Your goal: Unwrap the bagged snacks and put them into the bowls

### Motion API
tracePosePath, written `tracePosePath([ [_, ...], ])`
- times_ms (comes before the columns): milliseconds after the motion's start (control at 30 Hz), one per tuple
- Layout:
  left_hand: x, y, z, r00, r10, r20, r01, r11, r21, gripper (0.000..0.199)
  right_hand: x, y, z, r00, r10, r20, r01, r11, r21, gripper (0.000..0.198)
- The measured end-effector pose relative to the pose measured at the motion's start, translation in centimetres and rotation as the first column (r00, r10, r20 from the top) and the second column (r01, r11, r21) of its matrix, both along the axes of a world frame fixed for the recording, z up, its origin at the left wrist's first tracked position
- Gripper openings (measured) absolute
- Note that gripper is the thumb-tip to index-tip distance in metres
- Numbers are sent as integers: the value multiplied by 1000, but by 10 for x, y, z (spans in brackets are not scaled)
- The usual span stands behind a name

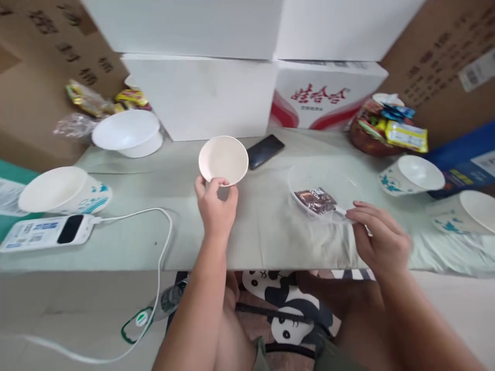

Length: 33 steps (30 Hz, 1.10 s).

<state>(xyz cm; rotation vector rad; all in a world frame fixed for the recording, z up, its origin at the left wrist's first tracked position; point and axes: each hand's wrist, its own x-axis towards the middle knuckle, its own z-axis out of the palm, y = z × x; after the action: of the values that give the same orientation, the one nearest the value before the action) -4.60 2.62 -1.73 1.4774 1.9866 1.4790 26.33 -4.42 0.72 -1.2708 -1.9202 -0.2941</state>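
My left hand (216, 203) grips the near rim of a plain off-white paper bowl (223, 157), its mouth tilted toward me. My right hand (381, 234) is closed at the right edge of a clear shallow plastic bowl (350, 185), its fingertips pinching a thin white handle (340, 209). The far end of that handle goes behind or under a brown cocoa snack packet (315, 200), so its kind is hidden. The packet lies inside the clear bowl. A black phone (266, 151) lies on the table just right of the paper bowl.
White bowls (127, 131) and a patterned paper bowl (65, 190) stand left, near a white power bank (48, 232) with a cable (170, 226). Right are two patterned paper cups (412, 175) and a snack-filled brown bowl (377, 129). White boxes (209, 98) line the back.
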Motion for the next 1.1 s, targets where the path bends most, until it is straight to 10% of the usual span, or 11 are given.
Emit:
tracePosePath([
  [300,93,-22,-11,910,-404,-98,394,913,-107,9,66,-11,-16,924,-266,-274,277,961,1,19],
  [867,55,-11,-9,992,-119,-53,115,991,-69,39,-7,37,-49,971,95,-220,-99,995,-6,33],
  [1100,44,-33,-6,994,24,-105,-16,997,74,12,-29,-52,-33,941,318,-120,-327,942,-72,12],
])
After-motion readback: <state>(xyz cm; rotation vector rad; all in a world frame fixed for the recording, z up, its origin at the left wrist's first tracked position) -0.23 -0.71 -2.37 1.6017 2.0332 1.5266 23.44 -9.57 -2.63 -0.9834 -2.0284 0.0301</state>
